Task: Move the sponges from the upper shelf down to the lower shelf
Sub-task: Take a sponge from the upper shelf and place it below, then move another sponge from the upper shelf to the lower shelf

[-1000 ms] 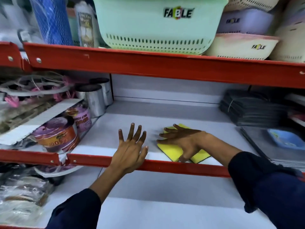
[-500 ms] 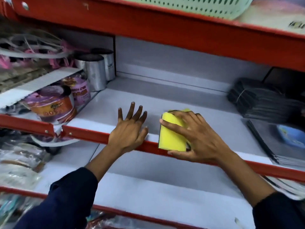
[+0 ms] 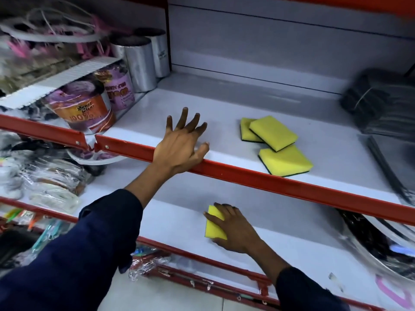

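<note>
Three yellow sponges with dark green backing lie on the upper shelf (image 3: 224,102): one at the back (image 3: 246,131), one (image 3: 272,132) leaning over it, and one (image 3: 285,160) near the red front rail. My left hand (image 3: 182,144) rests flat and open on that shelf's front edge, left of the sponges. On the lower shelf (image 3: 303,248), my right hand (image 3: 233,230) grips a fourth yellow sponge (image 3: 214,223) and holds it against the white surface.
Tins and silver rolls (image 3: 139,61) crowd the upper shelf's left side. Dark folded stacks (image 3: 379,104) sit at its right. Packaged goods (image 3: 49,185) fill the lower shelf's left, and round metal trays (image 3: 381,248) lie at its right. White floor tiles show below.
My right hand lifted a yellow sponge off the upper shelf and brought it down onto the lower shelf. The view tilted downward. My left hand stayed on the upper rail.
</note>
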